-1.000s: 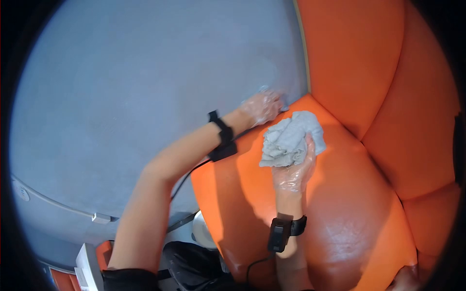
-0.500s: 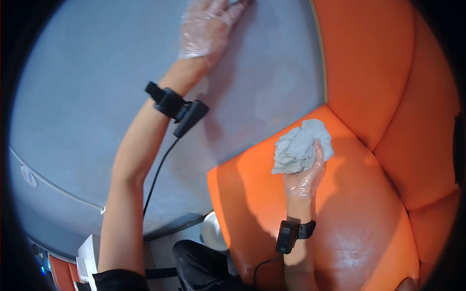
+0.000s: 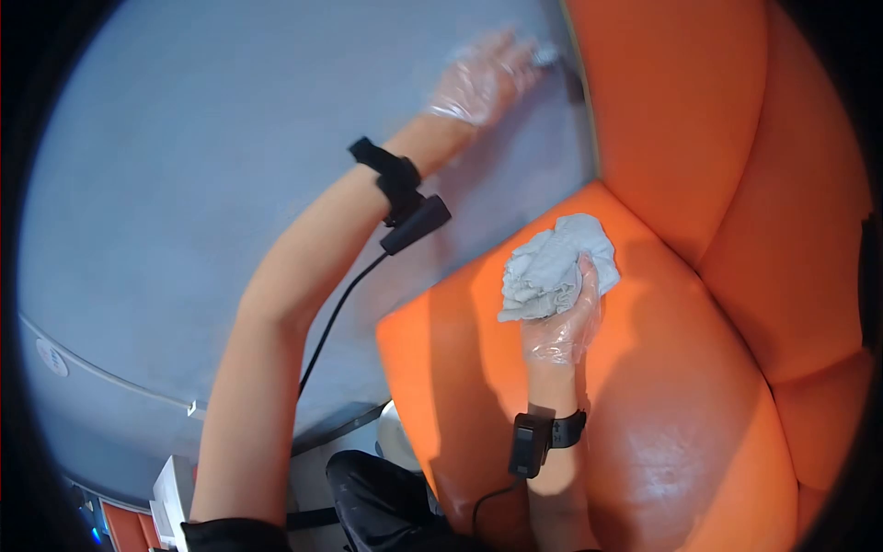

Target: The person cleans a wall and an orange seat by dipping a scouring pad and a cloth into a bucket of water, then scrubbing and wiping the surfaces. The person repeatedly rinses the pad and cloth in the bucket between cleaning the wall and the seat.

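Note:
My right hand (image 3: 563, 322), in a clear plastic glove, is closed around a crumpled pale grey cloth (image 3: 559, 262). It holds the cloth over an orange padded seat (image 3: 644, 386). Also gloved, my left hand (image 3: 487, 78) reaches out over a broad grey-blue surface (image 3: 230, 138), close to its right edge. Its fingers are blurred. At their tips shows a small pale thing (image 3: 544, 57) whose kind I cannot make out; the rest of it is hidden by the hand.
Orange padded backrest panels (image 3: 671, 110) rise along the right. Black devices with cables sit on both wrists, the left cable (image 3: 322, 340) hanging past the forearm. A whitish round object (image 3: 394, 437) is partly hidden beside the seat. A white box (image 3: 172, 492) stands at lower left.
My left hand has swept right and down in view, toward the surface's right edge. My right hand and its cloth have shifted slightly left; the view has moved a little too.

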Demonstrator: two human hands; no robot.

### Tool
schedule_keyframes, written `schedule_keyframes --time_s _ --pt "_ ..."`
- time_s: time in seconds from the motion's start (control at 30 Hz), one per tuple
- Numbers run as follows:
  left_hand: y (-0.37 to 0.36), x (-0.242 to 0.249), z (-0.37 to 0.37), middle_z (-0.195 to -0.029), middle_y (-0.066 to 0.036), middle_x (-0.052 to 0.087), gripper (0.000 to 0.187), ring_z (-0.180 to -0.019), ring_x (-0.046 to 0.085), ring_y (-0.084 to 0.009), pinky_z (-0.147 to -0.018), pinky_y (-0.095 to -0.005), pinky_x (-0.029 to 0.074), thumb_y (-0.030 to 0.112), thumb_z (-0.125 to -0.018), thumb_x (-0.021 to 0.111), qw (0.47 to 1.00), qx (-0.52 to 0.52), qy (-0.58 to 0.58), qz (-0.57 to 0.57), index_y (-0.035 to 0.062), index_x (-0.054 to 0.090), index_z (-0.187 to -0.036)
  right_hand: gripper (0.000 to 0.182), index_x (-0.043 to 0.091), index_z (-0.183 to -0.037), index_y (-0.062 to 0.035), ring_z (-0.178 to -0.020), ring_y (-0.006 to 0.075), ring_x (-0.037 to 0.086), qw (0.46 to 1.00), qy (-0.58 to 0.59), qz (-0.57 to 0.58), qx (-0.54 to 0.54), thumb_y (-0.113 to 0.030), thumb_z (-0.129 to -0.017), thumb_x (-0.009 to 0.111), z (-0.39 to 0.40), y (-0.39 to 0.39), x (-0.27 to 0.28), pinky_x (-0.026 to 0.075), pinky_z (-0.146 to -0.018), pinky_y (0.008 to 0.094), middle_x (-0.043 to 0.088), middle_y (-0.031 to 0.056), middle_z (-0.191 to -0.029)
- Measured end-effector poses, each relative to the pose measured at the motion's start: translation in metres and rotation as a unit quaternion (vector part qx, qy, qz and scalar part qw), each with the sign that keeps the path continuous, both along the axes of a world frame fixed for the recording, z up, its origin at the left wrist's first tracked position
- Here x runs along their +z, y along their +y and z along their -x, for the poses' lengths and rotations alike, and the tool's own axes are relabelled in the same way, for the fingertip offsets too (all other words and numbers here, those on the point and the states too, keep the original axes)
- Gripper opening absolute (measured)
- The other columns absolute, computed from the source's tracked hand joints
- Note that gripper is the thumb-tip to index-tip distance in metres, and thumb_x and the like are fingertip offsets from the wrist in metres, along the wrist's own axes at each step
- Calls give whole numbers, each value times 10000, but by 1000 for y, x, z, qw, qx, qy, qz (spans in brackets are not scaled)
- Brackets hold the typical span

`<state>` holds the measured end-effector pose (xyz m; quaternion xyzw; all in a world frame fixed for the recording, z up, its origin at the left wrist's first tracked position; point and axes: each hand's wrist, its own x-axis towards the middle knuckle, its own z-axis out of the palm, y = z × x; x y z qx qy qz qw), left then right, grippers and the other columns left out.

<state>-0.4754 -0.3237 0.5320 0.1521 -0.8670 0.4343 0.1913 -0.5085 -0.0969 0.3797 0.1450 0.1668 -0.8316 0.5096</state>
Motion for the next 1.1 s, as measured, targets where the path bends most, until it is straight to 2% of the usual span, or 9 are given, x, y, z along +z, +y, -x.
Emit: schedule_keyframes --time_s 0.17,0.23,0.4,0.47,0.57,0.8,0.87,0.93,1.1 --pt "-3 -112 -1 -1385 -80 516 333 -1322 446 -295 -1120 -390 365 145 -927 508 968 -22 -231 -96 156 609 -1244 432 539 -1269 -66 -1055 261 615 998 28 47 -11 -313 -917 593 -1 -5 -8 536 -827 436 612 82 -1211" --pt "-4 -125 7 -1365 -84 530 320 -1299 471 -298 -1066 -380 423 140 -922 511 927 82 -339 -141 141 616 -1225 433 540 -1270 -66 -1061 261 612 999 25 32 -13 -316 -919 589 -2 -5 -7 534 -827 437 611 83 -1218" --pt "-9 -126 26 -1185 -141 584 275 -1115 573 -316 -903 -422 496 221 -923 510 983 -59 -73 -156 40 611 -1104 429 571 -1226 -10 -1039 242 620 999 1 25 -20 -274 -895 638 0 -2 -2 540 -846 382 614 92 -1177" --pt "15 -131 -3 -1302 -111 563 277 -1198 528 -301 -968 -383 474 195 -932 530 955 4 -109 -276 37 619 -1142 417 573 -1213 -11 -1032 234 620 999 16 41 -7 -282 -901 631 -1 -1 -4 538 -837 373 612 90 -1167" --pt "51 -131 -72 -1315 -153 544 312 -1249 485 -307 -1041 -380 415 222 -935 518 952 12 -235 -197 33 603 -1169 412 575 -1202 -11 -1019 230 620 999 26 20 -28 -291 -904 628 -2 -1 1 534 -829 365 611 89 -1160" --pt "116 -108 -218 -1400 -124 499 432 -1306 464 -321 -1083 -417 405 242 -939 491 902 72 -370 -212 92 470 -1344 437 558 -1224 -7 -1020 225 613 997 25 60 -27 -298 -905 628 -2 1 -1 532 -830 363 608 86 -1156" --pt "114 -102 -212 -1361 -115 521 407 -1235 515 -310 -1012 -397 461 257 -940 515 908 35 -387 -154 80 505 -1306 444 553 -1235 -8 -1028 226 613 999 14 20 -22 -300 -908 623 -2 0 -4 535 -830 366 608 83 -1155" --pt "105 -112 -186 -1314 -127 538 363 -1165 547 -300 -948 -378 492 260 -945 529 927 101 -245 -265 53 547 -1242 449 534 -1267 -33 -1070 233 591 999 14 29 -17 -308 -918 599 -1 0 -3 516 -858 391 600 78 -1194" --pt "61 -129 -88 -1070 -153 552 271 -964 569 -326 -812 -417 497 237 -945 537 949 -31 -134 -282 11 568 -1089 454 515 -1294 -57 -1098 246 581 998 26 51 -14 -319 -929 577 0 -2 -7 502 -878 419 599 75 -1219"
